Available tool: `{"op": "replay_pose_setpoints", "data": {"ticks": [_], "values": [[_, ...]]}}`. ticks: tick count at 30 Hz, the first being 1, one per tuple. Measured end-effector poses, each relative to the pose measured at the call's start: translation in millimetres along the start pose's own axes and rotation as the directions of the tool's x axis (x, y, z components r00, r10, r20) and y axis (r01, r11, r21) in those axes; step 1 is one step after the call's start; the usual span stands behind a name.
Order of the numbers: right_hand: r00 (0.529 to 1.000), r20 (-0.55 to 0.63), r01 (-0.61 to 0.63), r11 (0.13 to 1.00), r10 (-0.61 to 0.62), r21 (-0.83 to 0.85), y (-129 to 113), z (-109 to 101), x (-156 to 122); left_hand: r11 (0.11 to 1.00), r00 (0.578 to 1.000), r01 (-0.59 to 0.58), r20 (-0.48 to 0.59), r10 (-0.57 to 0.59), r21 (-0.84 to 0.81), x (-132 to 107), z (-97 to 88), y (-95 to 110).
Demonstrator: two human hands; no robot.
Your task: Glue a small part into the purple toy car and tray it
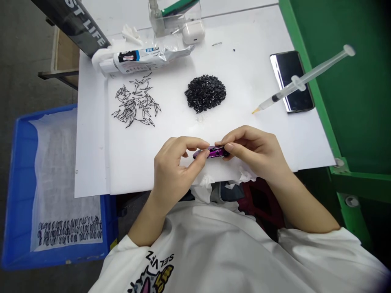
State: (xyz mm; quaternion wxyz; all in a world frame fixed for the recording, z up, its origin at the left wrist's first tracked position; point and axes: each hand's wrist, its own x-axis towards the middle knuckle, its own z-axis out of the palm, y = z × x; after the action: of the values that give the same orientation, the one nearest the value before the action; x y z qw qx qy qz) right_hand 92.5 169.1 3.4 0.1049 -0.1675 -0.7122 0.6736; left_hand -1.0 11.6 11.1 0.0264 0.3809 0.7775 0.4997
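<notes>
Nearest is the wearer's white shirt (220,244). Beyond it, over the front part of a white board (131,167), both hands meet at a small, glossy purple piece (216,151). The left hand (175,167) pinches it between thumb and forefinger, the piece's left end showing inside the curve of those fingers. The right hand (256,150) pinches the opposite end, thumb on the near side, fingers beyond. The middle of the piece lies bare between the two grips, roughly level and lengthwise from hand to hand.

Farther off, a syringe (293,83) slants across a phone (291,81) on the right, a heap of black bits (205,93) sits straight ahead, and thin black outline pieces (134,101) lie scattered leftward. Behind these rests a white tube (149,59), near an earbud case (193,31).
</notes>
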Motion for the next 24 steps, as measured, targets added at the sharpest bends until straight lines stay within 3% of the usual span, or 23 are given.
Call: {"op": "replay_pose_setpoints", "data": {"ticks": [6, 13, 24], "values": [[1.000, -0.007, 0.020, 0.999, -0.020, -0.042, 1.6, 0.0, -1.3, 0.999, 1.000, 0.014, -0.004, -0.013, 0.049, 0.5, 4.4, 4.3], [0.998, 0.008, 0.055, 0.994, -0.054, -0.092, 1.7, -0.7, -1.5, 0.999, 0.999, 0.032, 0.002, -0.032, -0.003, -0.9, 4.5, 2.9], [0.998, 0.015, 0.066, 0.996, -0.066, -0.058, 1.3, -0.6, -4.1, 0.983, 0.995, 0.071, 0.052, -0.081, 0.169, -6.9, -2.9, 3.8]]}}
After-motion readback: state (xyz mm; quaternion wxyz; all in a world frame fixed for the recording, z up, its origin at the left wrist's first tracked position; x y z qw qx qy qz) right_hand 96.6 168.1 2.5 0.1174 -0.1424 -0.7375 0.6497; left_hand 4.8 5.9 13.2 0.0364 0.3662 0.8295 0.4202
